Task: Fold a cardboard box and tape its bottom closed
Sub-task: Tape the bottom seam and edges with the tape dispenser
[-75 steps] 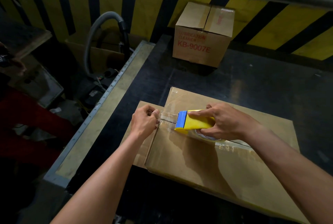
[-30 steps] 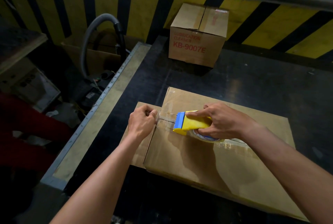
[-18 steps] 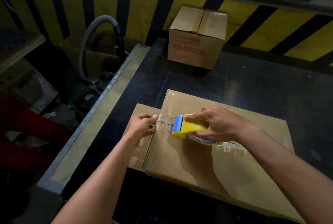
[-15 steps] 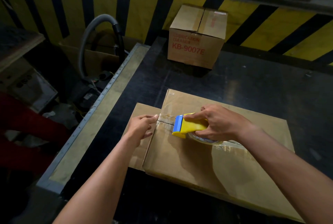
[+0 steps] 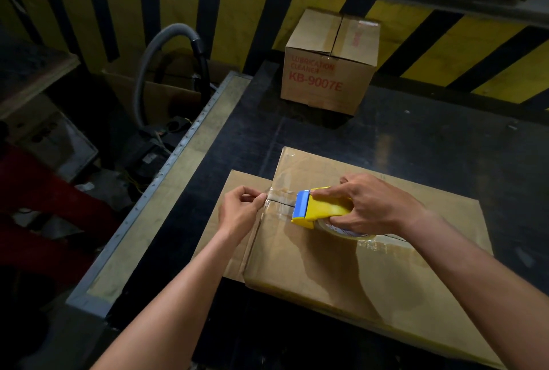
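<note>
The box (image 5: 371,250) lies on the dark table (image 5: 416,143), bottom side up, in front of you. Your right hand (image 5: 374,206) closes its fingers around the yellow tape dispenser (image 5: 319,209) and presses it on the middle seam of the box, so the blue edge can cut the tape. Your left hand (image 5: 240,209) is at the left edge of the box; its thumb and fingers are pinched together on the tape end there, probably to keep the strip tight and flat. A second, printed box (image 5: 326,72) stands well behind the box, not involved.
</note>
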Demonstrator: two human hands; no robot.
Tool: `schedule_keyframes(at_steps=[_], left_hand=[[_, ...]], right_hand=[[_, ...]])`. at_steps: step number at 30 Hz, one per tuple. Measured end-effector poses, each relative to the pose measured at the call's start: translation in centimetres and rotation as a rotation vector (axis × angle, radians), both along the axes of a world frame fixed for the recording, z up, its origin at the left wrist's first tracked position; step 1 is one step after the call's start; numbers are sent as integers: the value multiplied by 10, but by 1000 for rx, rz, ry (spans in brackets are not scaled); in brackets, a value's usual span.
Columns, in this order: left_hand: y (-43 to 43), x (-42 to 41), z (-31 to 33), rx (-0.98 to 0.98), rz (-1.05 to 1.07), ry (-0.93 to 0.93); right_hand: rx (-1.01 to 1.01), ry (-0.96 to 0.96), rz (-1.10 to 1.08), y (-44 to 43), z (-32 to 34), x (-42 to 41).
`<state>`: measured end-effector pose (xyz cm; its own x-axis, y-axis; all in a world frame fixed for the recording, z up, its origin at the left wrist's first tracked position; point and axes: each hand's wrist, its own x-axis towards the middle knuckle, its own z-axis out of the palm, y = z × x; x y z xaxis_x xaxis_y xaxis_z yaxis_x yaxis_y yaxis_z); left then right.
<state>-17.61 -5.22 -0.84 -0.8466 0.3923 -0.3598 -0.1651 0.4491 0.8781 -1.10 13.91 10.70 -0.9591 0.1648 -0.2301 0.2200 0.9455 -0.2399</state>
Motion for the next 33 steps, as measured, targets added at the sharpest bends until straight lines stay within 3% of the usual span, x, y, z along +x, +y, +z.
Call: schedule_keyframes(at_steps=[5,11,13,18,20,24,33], left_hand=[[-1,2,13,-13,-126,288],[-9,18,24,-6,-287,322],[-12,25,25,-51,-368,419],[-13,43,11,-352,-843,667],[-15,43,6,-510,-927,761],[-15,44,9,-631,-967,848],[-14,45,12,-685,-960,907]], right_hand=[[6,9,-9,1,-2,1],[-6,18,-22,0,-3,3],[5,9,-21,-1,-2,2],[14,-38,-21,-3,4,1],[7,-54,-23,-4,6,-1],[-4,-78,-32,-5,10,-2],[12,-118,-3,-6,21,2]])
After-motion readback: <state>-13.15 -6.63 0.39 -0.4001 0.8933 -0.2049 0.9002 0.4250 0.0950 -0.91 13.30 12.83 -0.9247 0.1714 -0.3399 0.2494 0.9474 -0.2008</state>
